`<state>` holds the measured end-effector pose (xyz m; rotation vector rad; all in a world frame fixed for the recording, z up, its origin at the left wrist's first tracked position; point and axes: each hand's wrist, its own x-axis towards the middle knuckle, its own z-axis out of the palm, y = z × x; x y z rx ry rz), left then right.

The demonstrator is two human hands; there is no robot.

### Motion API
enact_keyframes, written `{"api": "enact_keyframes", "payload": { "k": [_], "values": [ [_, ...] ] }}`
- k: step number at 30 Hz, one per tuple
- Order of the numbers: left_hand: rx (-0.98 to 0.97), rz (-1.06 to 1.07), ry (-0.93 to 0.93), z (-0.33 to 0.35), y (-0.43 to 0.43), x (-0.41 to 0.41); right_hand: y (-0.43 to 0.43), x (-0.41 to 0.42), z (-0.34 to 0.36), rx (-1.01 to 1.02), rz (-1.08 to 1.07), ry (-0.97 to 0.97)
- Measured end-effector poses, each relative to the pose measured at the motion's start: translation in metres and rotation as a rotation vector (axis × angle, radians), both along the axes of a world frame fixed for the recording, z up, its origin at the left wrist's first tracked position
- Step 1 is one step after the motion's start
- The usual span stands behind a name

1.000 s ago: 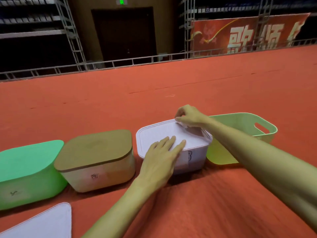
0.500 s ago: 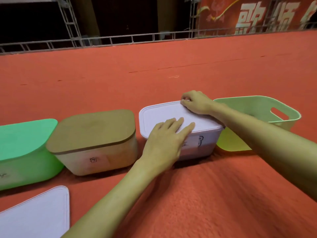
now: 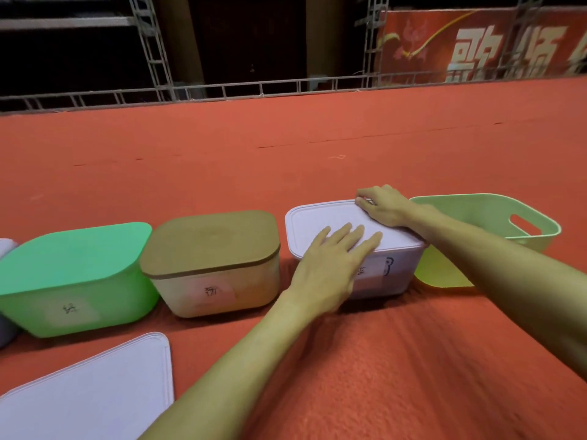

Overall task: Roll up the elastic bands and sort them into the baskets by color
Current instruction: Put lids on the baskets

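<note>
Nearest, at the lower left, a spare lavender lid (image 3: pixel 95 392) is laid flat on the red carpet (image 3: pixel 381 376). Beyond it, baskets are set side by side in a row: a green basket (image 3: pixel 73 290) under a green lid, a beige basket (image 3: pixel 212 287) under a brown lid, a lavender basket (image 3: pixel 397 271), and at the right end an open pale-green basket (image 3: pixel 508 211) with a handle cut-out. Handwritten labels are seen on the fronts of the three lidded ones. The left hand (image 3: pixel 330 262) is laid flat, fingers straight, on the fitted lavender lid (image 3: pixel 320 217), while the right hand (image 3: pixel 384 206) is curled over that lid's far edge and grips it. No elastic bands are seen anywhere: the contents of the lidded baskets are hidden, and nothing is made out in the visible part of the open one. Whether the sorting is finished or not begun cannot be told; only lid handling is shown. Farther back, the carpet is bounded by a metal truss rail (image 3: pixel 222 90) and a red banner (image 3: pixel 476 46).
</note>
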<state>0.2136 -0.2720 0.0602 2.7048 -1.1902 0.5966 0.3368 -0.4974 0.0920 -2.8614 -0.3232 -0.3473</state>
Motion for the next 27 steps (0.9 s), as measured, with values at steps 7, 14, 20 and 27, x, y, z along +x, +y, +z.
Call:
{"api": "enact_keyframes", "payload": {
  "k": [7, 14, 20, 27],
  "values": [
    [-0.191, 0.188, 0.04, 0.004, 0.174, -0.131, 0.004, -0.025, 0.037, 0.312, -0.222, -0.54],
    [-0.062, 0.438, 0.494, -0.057, 0.341, -0.209, 0.146, -0.152, 0.006, 0.524, 0.162, -0.707],
    [-0.142, 0.239, -0.246, -0.017, 0.274, -0.206, 0.259, -0.257, -0.071, 0.251, 0.622, -0.306],
    [-0.153, 0.123, -0.245, 0.013, 0.204, -0.204, 0.212, -0.293, -0.054, 0.354, 0.652, -0.167]
  ]
}}
